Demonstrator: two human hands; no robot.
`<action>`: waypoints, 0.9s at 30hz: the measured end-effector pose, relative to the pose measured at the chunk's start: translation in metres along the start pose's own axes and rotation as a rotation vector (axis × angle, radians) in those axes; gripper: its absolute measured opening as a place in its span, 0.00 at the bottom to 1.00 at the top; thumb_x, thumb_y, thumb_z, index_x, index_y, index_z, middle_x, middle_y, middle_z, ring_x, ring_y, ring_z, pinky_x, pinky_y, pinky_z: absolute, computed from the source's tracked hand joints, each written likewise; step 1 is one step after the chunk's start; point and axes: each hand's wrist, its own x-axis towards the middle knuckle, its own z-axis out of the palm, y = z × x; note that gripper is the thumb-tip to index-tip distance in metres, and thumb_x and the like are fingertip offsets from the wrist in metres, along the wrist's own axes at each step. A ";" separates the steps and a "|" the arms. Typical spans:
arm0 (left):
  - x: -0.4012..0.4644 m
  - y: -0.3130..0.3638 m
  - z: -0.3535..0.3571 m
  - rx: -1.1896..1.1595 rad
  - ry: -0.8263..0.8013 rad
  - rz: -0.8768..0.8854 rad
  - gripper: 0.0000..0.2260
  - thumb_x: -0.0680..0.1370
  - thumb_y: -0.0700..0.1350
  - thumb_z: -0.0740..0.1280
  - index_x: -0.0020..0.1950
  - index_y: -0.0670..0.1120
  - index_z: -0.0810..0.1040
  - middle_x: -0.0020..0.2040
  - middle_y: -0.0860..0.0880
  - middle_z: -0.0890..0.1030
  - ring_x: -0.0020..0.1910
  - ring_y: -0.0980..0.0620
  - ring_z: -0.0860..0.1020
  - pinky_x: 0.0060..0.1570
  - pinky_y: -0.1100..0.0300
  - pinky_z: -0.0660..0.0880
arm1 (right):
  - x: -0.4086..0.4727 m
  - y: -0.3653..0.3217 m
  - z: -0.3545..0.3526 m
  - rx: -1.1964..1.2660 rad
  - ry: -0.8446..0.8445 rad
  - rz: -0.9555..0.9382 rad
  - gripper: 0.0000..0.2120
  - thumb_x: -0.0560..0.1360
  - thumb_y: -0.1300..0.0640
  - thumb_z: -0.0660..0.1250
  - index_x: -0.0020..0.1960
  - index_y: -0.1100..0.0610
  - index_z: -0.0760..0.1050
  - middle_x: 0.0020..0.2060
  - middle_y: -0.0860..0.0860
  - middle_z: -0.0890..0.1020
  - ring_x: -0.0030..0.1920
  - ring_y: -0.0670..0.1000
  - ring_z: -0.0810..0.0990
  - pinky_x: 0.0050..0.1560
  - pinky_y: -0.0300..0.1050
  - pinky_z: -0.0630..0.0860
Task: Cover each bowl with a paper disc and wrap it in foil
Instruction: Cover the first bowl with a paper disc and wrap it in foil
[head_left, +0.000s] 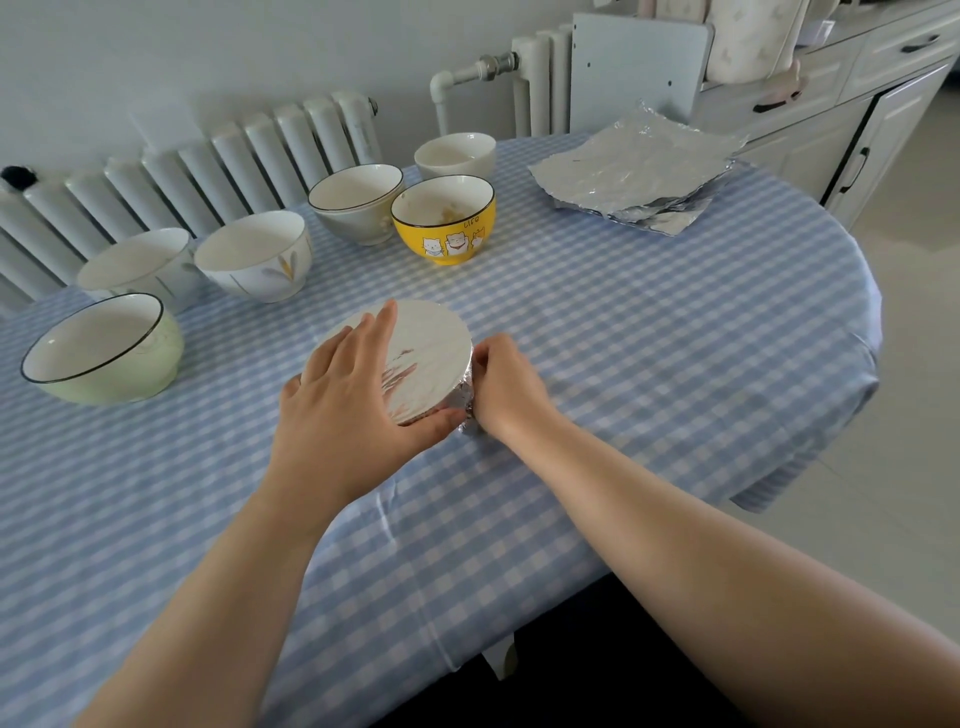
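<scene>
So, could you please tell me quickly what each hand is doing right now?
Left hand: open, pressing flat on the foil-covered bowl.
Right hand: closed, pinching the foil at the bowl's side.

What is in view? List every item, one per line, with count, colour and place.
foil-wrapped round bowl: one, silver, table centre, under both hands
yellow ceramic cat-print bowl: one, behind the wrapped bowl
pale green ceramic bowl: one, table's left
white ceramic bowls: four uncovered, far edge
crumpled aluminium foil sheets: stack, silver, far right
blue-white checked tablecloth: one, covering the table
white ribbed radiator: one, behind the table
left hand: flat on the top
right hand: fingers curled on the side foil
</scene>
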 end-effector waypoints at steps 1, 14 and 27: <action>0.000 0.000 0.000 -0.002 -0.003 0.000 0.53 0.61 0.79 0.54 0.80 0.56 0.45 0.79 0.51 0.59 0.78 0.48 0.56 0.71 0.42 0.61 | -0.001 0.000 -0.003 -0.060 -0.015 -0.023 0.04 0.79 0.59 0.56 0.52 0.54 0.68 0.39 0.44 0.72 0.38 0.44 0.71 0.32 0.39 0.62; 0.000 0.013 0.005 0.017 0.041 -0.114 0.51 0.64 0.78 0.56 0.80 0.56 0.44 0.81 0.49 0.51 0.79 0.45 0.50 0.71 0.39 0.58 | -0.009 -0.005 -0.008 0.503 0.137 -0.026 0.21 0.82 0.49 0.60 0.40 0.63 0.78 0.29 0.49 0.78 0.29 0.45 0.75 0.33 0.36 0.71; -0.002 0.015 0.008 -0.015 0.108 -0.126 0.52 0.64 0.79 0.57 0.80 0.54 0.47 0.81 0.46 0.48 0.78 0.41 0.53 0.69 0.37 0.60 | -0.007 -0.004 0.014 0.589 0.249 0.064 0.17 0.80 0.46 0.63 0.37 0.54 0.68 0.33 0.50 0.74 0.35 0.50 0.73 0.40 0.47 0.72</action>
